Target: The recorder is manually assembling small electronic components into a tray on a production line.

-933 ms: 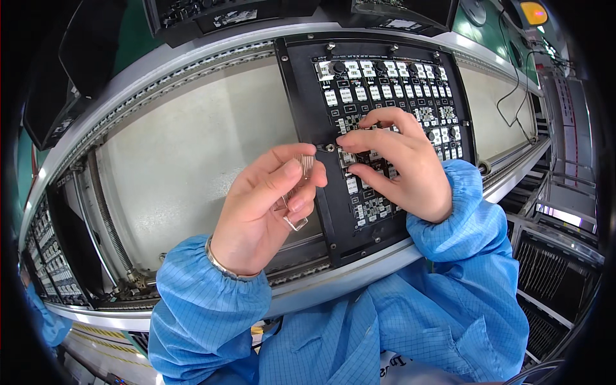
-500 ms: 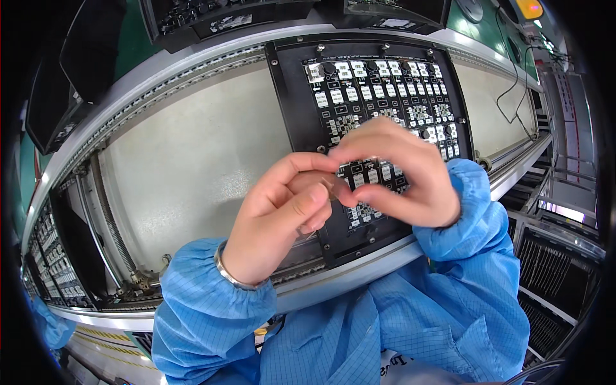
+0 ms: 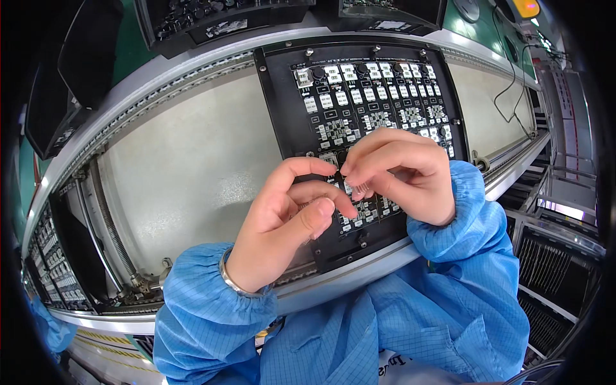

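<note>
My right hand (image 3: 407, 173) is closed in a pinch above the board, holding a small part with thin shiny pins or ridges (image 3: 360, 190); its exact kind is unclear. To the left of it is my left hand (image 3: 282, 215), its index finger stretched toward the right fingertips and its other fingers and thumb curled in. Something thin and shiny shows at its palm, mostly hidden by the fingers. Beneath both hands lies a panel of circuit boards (image 3: 330, 115) with white connectors, black round parts and small chips, set in a black carrier frame (image 3: 277, 96).
The carrier rests on a conveyor with a chain rail (image 3: 186, 83) and pale bed (image 3: 186, 167). Black bins (image 3: 224, 29) of small parts stand beyond the far rail. More boards (image 3: 54, 256) lie at far left. A slotted rack (image 3: 545, 263) stands at right; a loose cable (image 3: 504, 102) hangs there.
My right fingers have drawn together around the small pinned part and come away slightly from my left palm. The carrier has shifted slightly left in the view.
</note>
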The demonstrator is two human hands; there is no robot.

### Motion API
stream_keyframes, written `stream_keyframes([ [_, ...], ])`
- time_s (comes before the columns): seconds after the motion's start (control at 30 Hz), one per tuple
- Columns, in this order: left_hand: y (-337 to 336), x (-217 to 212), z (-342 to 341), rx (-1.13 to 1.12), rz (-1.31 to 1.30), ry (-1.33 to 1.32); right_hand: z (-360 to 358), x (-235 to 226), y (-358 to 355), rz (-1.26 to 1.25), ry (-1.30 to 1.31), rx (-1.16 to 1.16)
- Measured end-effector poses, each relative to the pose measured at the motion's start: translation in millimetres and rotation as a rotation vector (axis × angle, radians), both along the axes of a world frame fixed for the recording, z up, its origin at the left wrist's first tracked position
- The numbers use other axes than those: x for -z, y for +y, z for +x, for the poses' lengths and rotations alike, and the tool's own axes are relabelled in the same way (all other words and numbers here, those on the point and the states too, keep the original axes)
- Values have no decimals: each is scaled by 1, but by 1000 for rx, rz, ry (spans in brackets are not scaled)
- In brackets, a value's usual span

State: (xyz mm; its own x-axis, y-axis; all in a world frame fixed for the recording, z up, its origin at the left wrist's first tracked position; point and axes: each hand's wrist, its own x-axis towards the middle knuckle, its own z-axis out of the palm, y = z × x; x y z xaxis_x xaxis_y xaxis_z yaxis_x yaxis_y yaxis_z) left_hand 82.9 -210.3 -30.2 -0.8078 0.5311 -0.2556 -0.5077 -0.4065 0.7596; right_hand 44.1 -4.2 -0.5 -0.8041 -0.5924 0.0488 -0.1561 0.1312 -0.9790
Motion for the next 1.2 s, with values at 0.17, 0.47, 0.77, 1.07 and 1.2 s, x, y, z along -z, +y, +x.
stream_keyframes([
  [0.17,-1,4,-2,-33,68,-19,-17,-4,14,-199,-86,76],
  [0.47,2,-1,-4,-96,-32,-29,-95,0,21,464,661,-5],
  [0.77,-2,-2,-4,-53,-54,-74,-100,22,11,629,696,36],
  [1.07,1,-1,-6,-53,-33,-89,-99,22,11,665,679,37],
  [1.2,4,-2,-7,-57,-39,-104,-99,27,13,667,773,32],
])
